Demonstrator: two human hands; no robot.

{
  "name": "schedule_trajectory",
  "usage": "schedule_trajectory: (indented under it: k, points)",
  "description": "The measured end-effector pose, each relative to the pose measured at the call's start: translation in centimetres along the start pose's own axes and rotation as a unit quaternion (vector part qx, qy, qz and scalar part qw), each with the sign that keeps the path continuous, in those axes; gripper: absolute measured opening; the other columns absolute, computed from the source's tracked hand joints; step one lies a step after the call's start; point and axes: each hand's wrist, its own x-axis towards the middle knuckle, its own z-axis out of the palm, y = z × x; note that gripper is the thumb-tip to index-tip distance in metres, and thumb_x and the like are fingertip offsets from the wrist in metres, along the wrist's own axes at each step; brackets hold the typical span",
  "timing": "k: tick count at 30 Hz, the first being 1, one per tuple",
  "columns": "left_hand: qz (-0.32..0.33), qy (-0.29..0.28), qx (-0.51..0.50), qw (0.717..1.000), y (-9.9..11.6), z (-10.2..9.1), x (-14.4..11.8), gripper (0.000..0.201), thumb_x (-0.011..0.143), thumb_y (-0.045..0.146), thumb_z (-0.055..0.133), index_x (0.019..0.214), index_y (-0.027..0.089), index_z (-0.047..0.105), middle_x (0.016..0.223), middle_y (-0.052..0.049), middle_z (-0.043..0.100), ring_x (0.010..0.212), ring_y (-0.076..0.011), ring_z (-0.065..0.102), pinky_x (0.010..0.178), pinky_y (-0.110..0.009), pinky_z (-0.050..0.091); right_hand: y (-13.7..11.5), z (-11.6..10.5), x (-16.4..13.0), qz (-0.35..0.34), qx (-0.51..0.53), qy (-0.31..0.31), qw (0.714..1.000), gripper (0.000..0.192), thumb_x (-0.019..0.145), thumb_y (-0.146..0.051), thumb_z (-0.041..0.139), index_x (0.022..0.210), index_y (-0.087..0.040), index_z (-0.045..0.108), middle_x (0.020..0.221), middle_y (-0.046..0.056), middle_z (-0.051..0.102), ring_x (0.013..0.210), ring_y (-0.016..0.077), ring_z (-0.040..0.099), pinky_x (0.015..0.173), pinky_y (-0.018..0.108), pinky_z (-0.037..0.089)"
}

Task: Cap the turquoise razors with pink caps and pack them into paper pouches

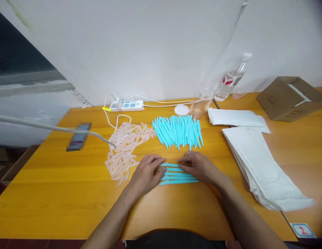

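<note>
Several slim turquoise eyebrow razors (180,177) lie side by side in a row across the table before me. The fingers and thumb of my left hand (147,173) close around the left end of the farthest razor (172,165). At that razor's other end, my right hand (199,166) is pinched, its thumb and forefinger at the tip. Parts of the razors' ends are covered by my fingers. Just beyond my hands is a dense pile of similar turquoise razors (176,131). A spread of pale pink, translucent blade-shaped pieces (124,148) lies to the left.
White plastic packets (265,166) lie at the right, near an open cardboard box (285,98). A water bottle (231,79), a clear jar (202,103) and a white lid (181,110) are by the wall. A power strip (127,105), phone (79,137) and white cable (52,127) occupy the left.
</note>
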Motion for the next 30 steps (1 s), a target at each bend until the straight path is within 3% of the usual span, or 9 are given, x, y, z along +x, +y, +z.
schedule_trajectory:
  k: [3, 5, 10, 13, 16, 20, 24, 30]
  points:
    - [0.088, -0.05, 0.056, 0.993, 0.9, 1.1, -0.7, 0.062, 0.097, 0.042, 0.059, 0.154, 0.024, 0.039, 0.158, -0.009, 0.044, 0.145, -0.0299, 0.039, 0.119, -0.051, 0.031, 0.4, -0.3, -0.2, 0.018, 0.02, 0.009, 1.0, 0.035, 0.097, -0.034, 0.054, 0.068, -0.018, 0.066, 0.067, -0.001, 0.06, 0.065, 0.0129, 0.053, 0.063, 0.025, 0.035]
    - [0.117, -0.089, 0.088, 0.985, 1.4, 1.7, -1.1, 0.061, 0.101, 0.04, 0.051, 0.157, 0.026, 0.03, 0.163, -0.004, 0.034, 0.152, -0.0294, 0.028, 0.124, -0.055, 0.022, 0.7, -0.4, -0.2, 0.043, 0.022, 0.041, 0.998, 0.037, 0.098, -0.038, 0.052, 0.07, -0.019, 0.067, 0.066, -0.001, 0.061, 0.064, 0.0132, 0.053, 0.062, 0.025, 0.035]
    - [0.134, -0.107, 0.124, 0.977, 2.0, 2.3, -2.6, 0.053, 0.106, 0.035, 0.042, 0.157, 0.025, 0.031, 0.163, -0.002, 0.035, 0.153, -0.0267, 0.024, 0.126, -0.055, 0.019, 1.4, -1.2, 1.3, 0.175, -0.048, 0.189, 0.965, 0.039, 0.094, -0.048, 0.055, 0.073, -0.02, 0.071, 0.062, 0.001, 0.064, 0.058, 0.0155, 0.055, 0.06, 0.027, 0.035]
    - [0.131, -0.097, 0.122, 0.979, 2.3, 2.6, -3.3, 0.054, 0.105, 0.034, 0.043, 0.157, 0.024, 0.031, 0.162, -0.004, 0.037, 0.153, -0.0266, 0.025, 0.126, -0.055, 0.019, 2.0, -2.3, 3.8, 0.239, -0.114, 0.233, 0.936, 0.039, 0.092, -0.053, 0.056, 0.087, -0.019, 0.074, 0.071, 0.006, 0.071, 0.068, 0.0214, 0.064, 0.065, 0.03, 0.04]
    - [0.117, -0.094, 0.101, 0.984, 2.6, 2.3, -3.5, 0.058, 0.104, 0.036, 0.045, 0.158, 0.024, 0.026, 0.163, -0.006, 0.035, 0.153, -0.027, 0.025, 0.125, -0.057, 0.021, 2.6, -3.5, 7.1, 0.283, -0.171, 0.245, 0.911, 0.043, 0.092, -0.053, 0.055, 0.104, -0.015, 0.072, 0.09, 0.013, 0.076, 0.086, 0.0287, 0.069, 0.075, 0.034, 0.046]
    - [0.068, -0.063, 0.066, 0.994, 2.4, 0.6, -3.5, 0.063, 0.104, 0.039, 0.045, 0.16, 0.025, 0.02, 0.165, -0.008, 0.028, 0.154, -0.0254, 0.022, 0.126, -0.054, 0.021, 3.3, -4.4, 9.8, 0.321, -0.2, 0.18, 0.908, 0.041, 0.088, -0.046, 0.06, 0.106, -0.011, 0.072, 0.098, 0.02, 0.075, 0.096, 0.0334, 0.069, 0.081, 0.039, 0.049]
    - [-0.021, -0.003, 0.048, 0.999, 0.7, -1.7, -3.6, 0.058, 0.104, 0.038, 0.046, 0.158, 0.028, 0.027, 0.164, -0.008, 0.031, 0.153, -0.0264, 0.026, 0.125, -0.054, 0.024, 3.8, -4.8, 10.0, 0.323, -0.192, 0.15, 0.914, 0.032, 0.085, -0.04, 0.062, 0.1, -0.015, 0.076, 0.098, 0.018, 0.076, 0.099, 0.033, 0.07, 0.084, 0.04, 0.05]
    - [-0.097, 0.049, 0.028, 0.994, -2.1, -3.9, -3.9, 0.05, 0.103, 0.039, 0.046, 0.152, 0.029, 0.04, 0.159, -0.008, 0.039, 0.149, -0.0266, 0.034, 0.122, -0.052, 0.03, 4.2, -5.2, 9.3, 0.315, -0.186, 0.179, 0.913, 0.028, 0.088, -0.032, 0.057, 0.098, -0.017, 0.078, 0.095, 0.016, 0.077, 0.097, 0.0311, 0.07, 0.086, 0.04, 0.05]
